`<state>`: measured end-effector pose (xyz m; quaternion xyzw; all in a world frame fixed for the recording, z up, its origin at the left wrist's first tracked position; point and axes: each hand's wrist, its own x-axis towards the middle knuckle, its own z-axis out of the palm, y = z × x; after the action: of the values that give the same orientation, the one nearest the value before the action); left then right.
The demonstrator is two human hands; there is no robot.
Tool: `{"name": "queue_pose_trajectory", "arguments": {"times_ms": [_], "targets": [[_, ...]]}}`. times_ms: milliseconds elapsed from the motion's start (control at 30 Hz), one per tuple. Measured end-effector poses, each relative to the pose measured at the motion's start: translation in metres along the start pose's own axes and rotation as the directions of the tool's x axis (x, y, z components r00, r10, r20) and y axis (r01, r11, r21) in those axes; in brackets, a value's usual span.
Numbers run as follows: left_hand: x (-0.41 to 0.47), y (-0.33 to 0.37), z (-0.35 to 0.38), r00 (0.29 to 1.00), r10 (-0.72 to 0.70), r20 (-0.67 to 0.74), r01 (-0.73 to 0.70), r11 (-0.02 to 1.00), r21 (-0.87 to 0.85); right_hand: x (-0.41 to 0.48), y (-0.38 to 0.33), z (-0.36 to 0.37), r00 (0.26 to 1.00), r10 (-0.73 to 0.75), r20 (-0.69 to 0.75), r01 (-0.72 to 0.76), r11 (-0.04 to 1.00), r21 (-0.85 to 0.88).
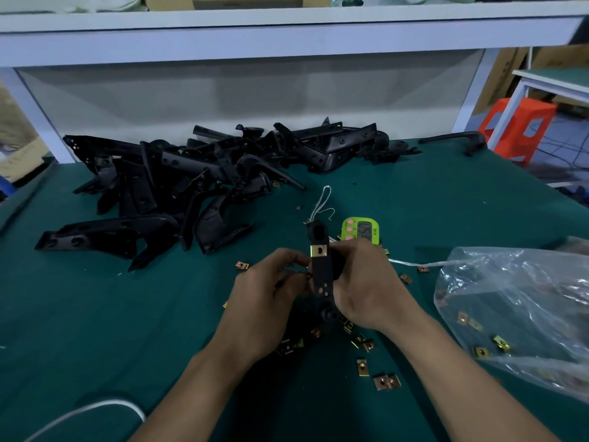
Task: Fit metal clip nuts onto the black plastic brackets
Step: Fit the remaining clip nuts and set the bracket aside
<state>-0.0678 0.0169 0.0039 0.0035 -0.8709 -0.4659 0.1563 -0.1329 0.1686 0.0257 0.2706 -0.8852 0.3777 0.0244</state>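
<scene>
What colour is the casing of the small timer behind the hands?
The timer casing is lime green, with pink buttons; head view.

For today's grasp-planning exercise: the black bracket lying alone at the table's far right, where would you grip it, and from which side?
Probably grip the bracket by its long straight arm, coming from above, fingers across its narrow width. It lies flat on the table, clear of the pile, and its hooked right end looks bulkier.
</scene>
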Motion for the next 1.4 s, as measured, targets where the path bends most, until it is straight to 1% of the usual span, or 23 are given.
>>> {"name": "queue_pose_trajectory", "arguments": {"times_ms": [67,133,200,267,333,400,500,567,700,833,900,1067,1133,1233,1400], "targets": [[0.001,-0.001,0.002,0.993,-0.055,-0.102,0.056,0.998,0.010,0.001,0.006,-0.004,0.999,0.048,-0.008,-0.048,0.997,-0.060],[0.004,-0.003,0.000,0.971,-0.136,-0.199,0.131,0.991,-0.039,0.002,0.010,-0.008,0.994,0.111,-0.017,-0.112,0.990,-0.090],[0.007,-0.007,-0.006,0.952,-0.213,-0.219,0.193,0.975,-0.110,0.002,0.015,-0.009,0.987,0.161,0.003,-0.160,0.980,-0.122],[0.007,-0.009,-0.008,0.946,-0.268,-0.184,0.238,0.957,-0.167,0.002,0.023,-0.007,0.988,0.152,-0.041,-0.157,0.958,-0.240],[0.004,-0.008,-0.006,0.951,-0.258,-0.169,0.233,0.960,-0.155,0.002,0.024,-0.005,0.982,0.150,-0.114,-0.180,0.925,-0.335],[0.003,-0.006,-0.004,0.957,-0.223,-0.185,0.196,0.969,-0.154,0.002,0.027,-0.003,0.981,0.129,-0.148,-0.174,0.920,-0.352],[0.003,-0.002,-0.004,0.964,-0.220,-0.147,0.167,0.937,-0.308,0.004,0.031,-0.002,0.980,0.129,-0.151,-0.175,0.918,-0.356],[0.004,-0.001,-0.003,0.964,-0.242,-0.113,0.183,0.907,-0.380,0.004,0.033,0.000,0.977,0.139,-0.161,-0.190,0.912,-0.363],[0.004,-0.001,0.000,0.952,-0.300,-0.059,0.242,0.857,-0.455,0.006,0.036,0.001,0.972,0.161,-0.171,-0.215,0.906,-0.364],[0.003,0.005,0.002,0.957,-0.289,-0.006,0.231,0.777,-0.585,0.007,0.039,0.000,0.964,0.176,-0.201,-0.243,0.890,-0.385],[0.002,0.007,0.003,0.965,-0.261,0.000,0.214,0.792,-0.572,0.007,0.040,0.000,0.963,0.179,-0.203,-0.248,0.885,-0.393],[0.001,0.008,0.003,0.978,-0.210,0.006,0.187,0.860,-0.475,0.006,0.040,0.001,0.963,0.167,-0.210,-0.238,0.890,-0.388],[0.001,0.008,0.005,0.977,-0.214,0.017,0.194,0.851,-0.488,0.006,0.040,0.002,0.963,0.161,-0.217,-0.236,0.892,-0.386],[0.001,0.008,0.005,0.971,-0.234,0.043,0.219,0.812,-0.542,0.006,0.040,0.002,0.961,0.161,-0.225,-0.238,0.894,-0.379],[-0.002,0.010,0.008,0.964,-0.262,0.041,0.245,0.816,-0.524,0.006,0.038,0.002,0.963,0.167,-0.211,-0.235,0.904,-0.357]]}}
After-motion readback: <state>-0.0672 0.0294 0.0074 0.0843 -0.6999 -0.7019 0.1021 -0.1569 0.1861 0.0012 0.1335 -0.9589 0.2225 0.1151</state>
